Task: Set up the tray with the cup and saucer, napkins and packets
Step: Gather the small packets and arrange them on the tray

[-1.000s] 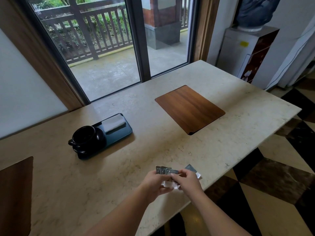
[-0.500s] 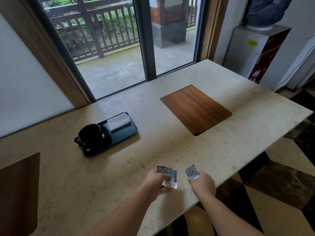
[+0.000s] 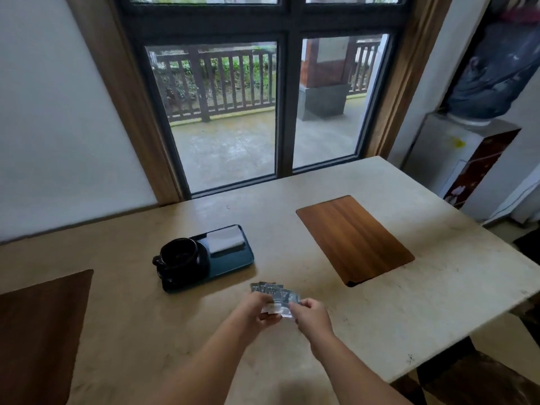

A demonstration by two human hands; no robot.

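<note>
A dark green tray (image 3: 233, 266) lies on the marble table. A black cup (image 3: 179, 252) stands on a black saucer (image 3: 187, 271) at the tray's left end, and a folded grey napkin (image 3: 226, 242) lies at its far right. Just in front of the tray, above the table, my left hand (image 3: 258, 306) holds a fan of several small grey packets (image 3: 273, 292). My right hand (image 3: 311, 315) pinches the rightmost packet of that fan. Both hands touch the packets.
A wooden inlay panel (image 3: 353, 239) sits in the table to the right, another wooden panel (image 3: 38, 331) at the left edge. A glass door is behind the table; a water dispenser (image 3: 455, 159) stands at the far right. The table's right edge drops to the floor.
My right hand, which had lifted one packet off the table apart from the fan, has brought it to the packets in my left hand. The view has tilted up and both hands are nearer the tray.
</note>
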